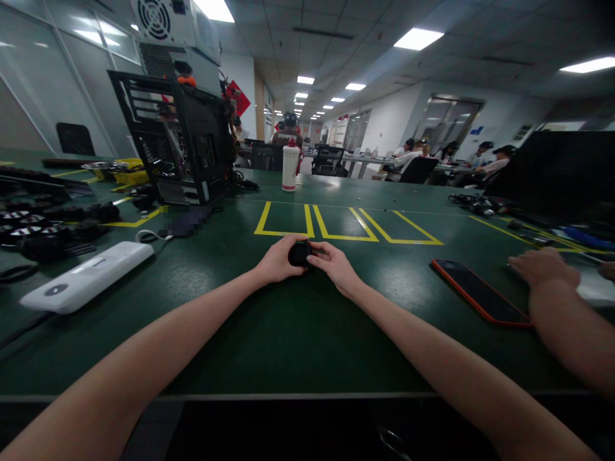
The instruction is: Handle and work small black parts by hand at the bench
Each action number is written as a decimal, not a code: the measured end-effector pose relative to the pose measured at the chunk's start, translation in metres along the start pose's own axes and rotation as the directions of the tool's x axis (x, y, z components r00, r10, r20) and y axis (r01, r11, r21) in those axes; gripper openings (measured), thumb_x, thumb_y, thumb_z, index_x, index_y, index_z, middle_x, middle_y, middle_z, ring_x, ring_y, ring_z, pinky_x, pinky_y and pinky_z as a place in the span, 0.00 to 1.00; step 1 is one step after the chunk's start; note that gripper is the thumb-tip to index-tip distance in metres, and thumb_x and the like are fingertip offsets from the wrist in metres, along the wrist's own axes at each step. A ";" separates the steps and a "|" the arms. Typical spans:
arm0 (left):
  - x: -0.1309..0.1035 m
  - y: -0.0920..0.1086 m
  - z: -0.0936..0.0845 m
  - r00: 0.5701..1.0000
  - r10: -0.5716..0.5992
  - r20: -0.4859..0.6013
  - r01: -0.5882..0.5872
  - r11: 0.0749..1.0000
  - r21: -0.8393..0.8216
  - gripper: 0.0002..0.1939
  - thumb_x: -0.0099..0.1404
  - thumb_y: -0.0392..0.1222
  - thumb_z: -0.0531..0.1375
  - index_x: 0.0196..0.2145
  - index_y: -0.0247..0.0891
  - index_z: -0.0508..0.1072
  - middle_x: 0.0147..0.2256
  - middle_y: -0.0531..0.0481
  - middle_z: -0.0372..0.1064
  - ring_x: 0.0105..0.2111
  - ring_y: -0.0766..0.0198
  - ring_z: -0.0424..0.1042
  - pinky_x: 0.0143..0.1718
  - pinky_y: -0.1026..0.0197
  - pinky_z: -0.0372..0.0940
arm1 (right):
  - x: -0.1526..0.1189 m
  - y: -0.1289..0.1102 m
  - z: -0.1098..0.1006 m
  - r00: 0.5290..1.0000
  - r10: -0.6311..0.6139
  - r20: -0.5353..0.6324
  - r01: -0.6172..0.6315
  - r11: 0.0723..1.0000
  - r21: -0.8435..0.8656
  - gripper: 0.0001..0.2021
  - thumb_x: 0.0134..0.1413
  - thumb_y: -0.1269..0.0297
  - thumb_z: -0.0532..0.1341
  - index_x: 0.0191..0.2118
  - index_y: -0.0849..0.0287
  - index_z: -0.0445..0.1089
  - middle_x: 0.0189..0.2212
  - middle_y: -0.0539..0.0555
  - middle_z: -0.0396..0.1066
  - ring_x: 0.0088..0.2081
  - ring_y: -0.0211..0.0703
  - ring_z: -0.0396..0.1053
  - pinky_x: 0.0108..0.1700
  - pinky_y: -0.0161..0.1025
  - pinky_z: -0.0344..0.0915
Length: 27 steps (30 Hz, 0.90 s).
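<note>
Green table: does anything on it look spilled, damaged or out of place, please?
The black computer case at left looks odd: its side is open and inner parts show. I see no spill.

An open-plan office: open-sided black metal computer case (204,141) beyond the left hand (277,259), black mesh-backed chairs (328,160) farther ahead, rectangular white lights (418,39) overhead.

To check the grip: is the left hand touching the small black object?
Touching: the head view shows the left hand curled around the left side of the small black object.
</note>
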<state>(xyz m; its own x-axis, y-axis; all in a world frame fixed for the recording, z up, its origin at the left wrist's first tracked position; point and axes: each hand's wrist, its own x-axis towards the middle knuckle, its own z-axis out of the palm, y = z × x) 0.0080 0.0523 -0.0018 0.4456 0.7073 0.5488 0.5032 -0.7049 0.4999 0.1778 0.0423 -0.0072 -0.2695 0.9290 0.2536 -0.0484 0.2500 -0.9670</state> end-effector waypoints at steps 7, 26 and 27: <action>0.000 0.001 0.000 1.000 0.000 -0.001 0.000 1.000 0.005 0.30 0.46 0.37 0.63 0.48 0.39 0.59 0.46 0.46 0.62 0.44 0.56 0.65 0.44 0.54 0.62 | -0.003 -0.002 0.002 0.999 -0.040 -0.032 0.039 0.999 -0.025 0.11 0.43 0.62 0.61 0.36 0.57 0.66 0.37 0.50 0.67 0.40 0.39 0.66 0.48 0.43 0.61; 0.000 0.002 -0.002 1.000 0.012 -0.003 -0.012 1.000 0.018 0.31 0.45 0.37 0.63 0.48 0.39 0.58 0.46 0.46 0.61 0.46 0.55 0.63 0.46 0.53 0.61 | -0.003 0.000 0.003 0.998 -0.057 -0.039 0.055 0.998 -0.043 0.11 0.43 0.62 0.61 0.35 0.56 0.65 0.36 0.50 0.68 0.41 0.39 0.66 0.48 0.43 0.61; 0.000 0.002 -0.002 1.000 0.014 -0.001 -0.014 1.000 0.020 0.31 0.45 0.37 0.63 0.48 0.39 0.58 0.46 0.46 0.61 0.46 0.56 0.63 0.46 0.53 0.61 | -0.002 0.000 0.003 0.997 -0.059 -0.047 0.057 0.997 -0.047 0.11 0.42 0.62 0.61 0.35 0.56 0.65 0.36 0.50 0.68 0.41 0.39 0.66 0.47 0.44 0.61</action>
<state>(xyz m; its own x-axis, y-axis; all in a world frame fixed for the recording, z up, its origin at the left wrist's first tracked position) 0.0077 0.0507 0.0007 0.4518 0.6975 0.5562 0.5116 -0.7134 0.4789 0.1755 0.0398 -0.0082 -0.2204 0.9245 0.3111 -0.0184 0.3149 -0.9489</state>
